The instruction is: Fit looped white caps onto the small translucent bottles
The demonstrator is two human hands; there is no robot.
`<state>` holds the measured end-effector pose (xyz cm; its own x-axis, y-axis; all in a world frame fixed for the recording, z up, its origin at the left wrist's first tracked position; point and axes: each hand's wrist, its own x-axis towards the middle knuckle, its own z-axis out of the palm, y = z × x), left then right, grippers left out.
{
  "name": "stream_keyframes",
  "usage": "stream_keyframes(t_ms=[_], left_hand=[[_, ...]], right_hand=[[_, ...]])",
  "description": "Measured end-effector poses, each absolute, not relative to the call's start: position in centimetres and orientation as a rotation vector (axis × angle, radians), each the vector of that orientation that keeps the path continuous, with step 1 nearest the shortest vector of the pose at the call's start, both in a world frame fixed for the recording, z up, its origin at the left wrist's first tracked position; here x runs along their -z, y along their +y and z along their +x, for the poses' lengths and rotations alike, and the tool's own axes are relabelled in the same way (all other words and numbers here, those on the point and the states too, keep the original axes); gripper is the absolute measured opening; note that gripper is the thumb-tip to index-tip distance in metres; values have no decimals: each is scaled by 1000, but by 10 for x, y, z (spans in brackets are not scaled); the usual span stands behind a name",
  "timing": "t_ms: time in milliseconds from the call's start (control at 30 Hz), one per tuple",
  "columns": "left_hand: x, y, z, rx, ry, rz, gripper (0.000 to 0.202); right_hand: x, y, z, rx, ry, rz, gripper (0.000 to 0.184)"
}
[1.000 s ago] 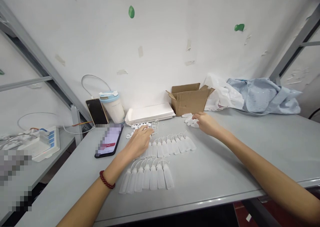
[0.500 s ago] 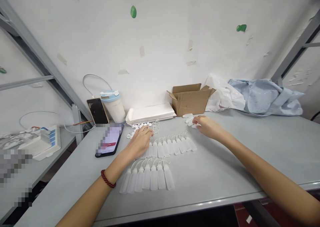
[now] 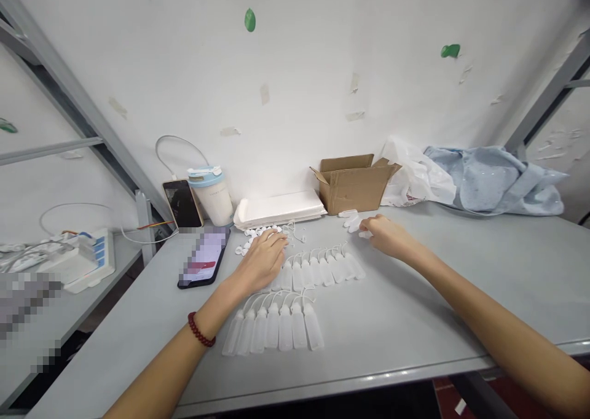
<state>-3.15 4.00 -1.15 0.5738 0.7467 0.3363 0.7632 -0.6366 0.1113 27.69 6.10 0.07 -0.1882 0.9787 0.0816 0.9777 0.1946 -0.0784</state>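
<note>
My left hand [image 3: 263,259] lies palm down, fingers stretched out, over the edge of a pile of small white caps [image 3: 244,244] and the thin white cords [image 3: 294,228] beside it. What is under its fingers is hidden. My right hand [image 3: 387,237] is closed, its fingertips pinching at a small translucent plastic piece [image 3: 365,235]. More such pieces [image 3: 352,223] lie just left of those fingertips. Between the hands and nearer to me are two rows of flat translucent plastic bottles with corded tops, a back row [image 3: 326,271] and a front row [image 3: 273,328]. My left forearm hides part of the rows' left side.
A phone [image 3: 203,265] lies at the left, with another phone [image 3: 182,203] leaning by a blue-lidded cup [image 3: 214,201]. Against the wall are a white flat package [image 3: 281,210], an open cardboard box [image 3: 354,188], a white plastic bag [image 3: 415,176] and blue cloth [image 3: 488,176].
My left hand has shifted slightly right over the cords. My right hand has moved slightly right, and its fingertips are now at the nearest translucent piece. The bottle rows keep their layout.
</note>
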Motion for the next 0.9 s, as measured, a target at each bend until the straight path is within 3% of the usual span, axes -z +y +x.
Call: stream_keyframes(t_ms=[567,700,900], left_hand=[[-4,63,8,423,-1221,-2947,30],[-12,56,13,619,-1261,-2884,32],[-20,14,8,1315,-1333,-2774,20]], right_hand=[[-4,52,258,-218,-2172,-1634,25],[-13,38,244,-302,-2127,-1495,21],[-23,7,216,-890,-1976,-1058,19]])
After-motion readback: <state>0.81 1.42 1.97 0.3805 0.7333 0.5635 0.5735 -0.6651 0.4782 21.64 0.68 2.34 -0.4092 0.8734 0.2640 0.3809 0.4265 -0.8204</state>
